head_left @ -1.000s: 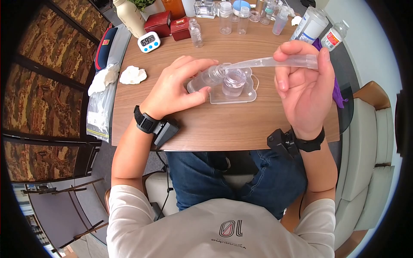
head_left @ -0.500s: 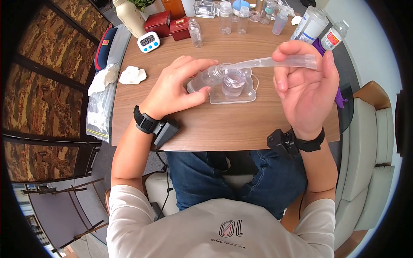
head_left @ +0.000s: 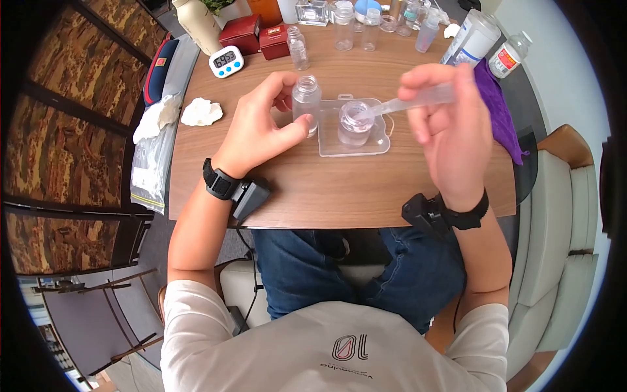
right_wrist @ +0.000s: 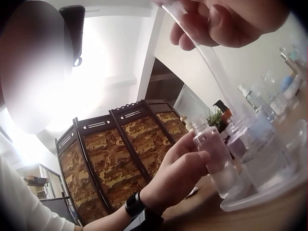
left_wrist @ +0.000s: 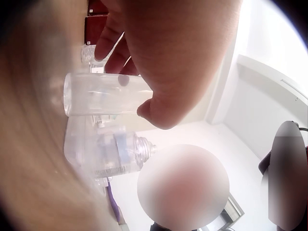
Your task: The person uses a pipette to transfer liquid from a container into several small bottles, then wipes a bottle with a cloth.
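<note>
Between thumb and fingers, my left hand [head_left: 258,127] grips a small clear bottle [head_left: 305,108], uncapped and standing upright. In the left wrist view the bottle [left_wrist: 98,95] has its base down at the table. My right hand [head_left: 457,144] pinches a translucent plastic dropper [head_left: 408,101] by its wide upper end. The dropper slants down to the left, its tip at the open mouth of a squat clear jar [head_left: 353,136]. Clear liquid shows in the jar, which stands on a shallow clear plastic tray [head_left: 328,147] just right of the bottle.
A white timer [head_left: 226,62], red boxes [head_left: 240,36] and another clear bottle [head_left: 298,49] stand toward the back. Several small bottles line the far edge. Crumpled tissue [head_left: 202,113] lies at left; a purple cloth [head_left: 496,114] hangs over the right edge.
The bottle in my left hand was tilted right with the dropper tip at its mouth; now it is upright. My right hand has lowered the dropper tip to the jar.
</note>
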### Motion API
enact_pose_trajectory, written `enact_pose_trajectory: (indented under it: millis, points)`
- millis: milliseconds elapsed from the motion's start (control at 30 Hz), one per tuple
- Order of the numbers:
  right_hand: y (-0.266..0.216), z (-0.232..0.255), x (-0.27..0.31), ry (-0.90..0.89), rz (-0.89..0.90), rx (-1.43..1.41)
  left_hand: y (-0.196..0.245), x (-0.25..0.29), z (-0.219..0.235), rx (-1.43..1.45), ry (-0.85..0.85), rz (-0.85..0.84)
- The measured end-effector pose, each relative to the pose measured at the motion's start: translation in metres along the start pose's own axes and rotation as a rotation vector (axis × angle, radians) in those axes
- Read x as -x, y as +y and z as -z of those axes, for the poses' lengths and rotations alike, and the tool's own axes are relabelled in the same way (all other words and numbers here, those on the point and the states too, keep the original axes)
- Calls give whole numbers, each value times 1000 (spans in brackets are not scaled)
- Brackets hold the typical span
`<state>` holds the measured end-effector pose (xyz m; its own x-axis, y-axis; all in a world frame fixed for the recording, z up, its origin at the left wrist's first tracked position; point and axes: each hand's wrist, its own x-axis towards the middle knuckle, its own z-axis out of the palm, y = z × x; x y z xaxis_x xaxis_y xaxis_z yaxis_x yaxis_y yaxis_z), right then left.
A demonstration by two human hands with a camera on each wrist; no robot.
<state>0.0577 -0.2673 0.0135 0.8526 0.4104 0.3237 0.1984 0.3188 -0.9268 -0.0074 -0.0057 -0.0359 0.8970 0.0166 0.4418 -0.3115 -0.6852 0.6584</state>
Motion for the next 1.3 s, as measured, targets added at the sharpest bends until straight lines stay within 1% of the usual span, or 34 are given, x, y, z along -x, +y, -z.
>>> enact_pose_trajectory:
  millis: [33,67,133,233,333,467,567,667,733,767,833,867,933,967,1033,1067,1133,1167,1233,1267,1300]
  points:
    - [3,-3,-1,1,0,0,1,0,1,2,-19,39]
    - [6,-7,-2,-13,-73,7,-1,0,-1,2,-20,38]
    - [11,-9,-4,-57,-185,20,-6,0,-5,53,45,22]
    - [16,-15,-4,-88,-195,45,-6,1,-4,41,34,48]
    - [12,-14,-4,-110,-191,63,-4,1,-2,42,22,39]
    - [14,-12,-5,-98,-196,44,-2,0,-1,44,18,40]
    - [16,-12,-5,-93,-193,51,0,0,1,9,-8,19]
    - [18,-11,-6,-97,-204,0,3,0,4,-44,-24,8]
    - [18,-11,-6,-110,-214,-4,3,0,5,-80,-29,-46]
    - [18,-11,-6,-109,-214,-3,2,0,4,-80,-29,-46]
    - [16,-12,-7,-122,-234,31,1,0,3,-81,-29,-126]
    - [16,-12,-7,-122,-234,31,2,0,4,-81,-28,-126]
    - [17,-12,-7,-137,-258,24,5,0,6,-73,-98,-165]
    - [18,-12,-7,-136,-258,24,7,0,7,-72,-99,-166]
    - [18,-10,-6,-123,-212,-44,9,-2,8,-84,-157,-187]
    - [15,-9,-6,-122,-211,-43,9,-2,7,-83,-157,-188]
    - [6,-5,-4,-50,-118,-47,8,-2,5,-60,-134,-238]
    - [1,-2,-4,-54,-120,-48,8,-1,5,-62,-132,-234]
    - [-7,6,-5,46,-10,-119,8,-1,5,-63,-143,-220]
    - [-9,10,-5,44,-11,-119,8,-1,5,-63,-142,-218]
    - [-11,14,-6,48,55,-177,9,-1,5,-75,-152,-211]
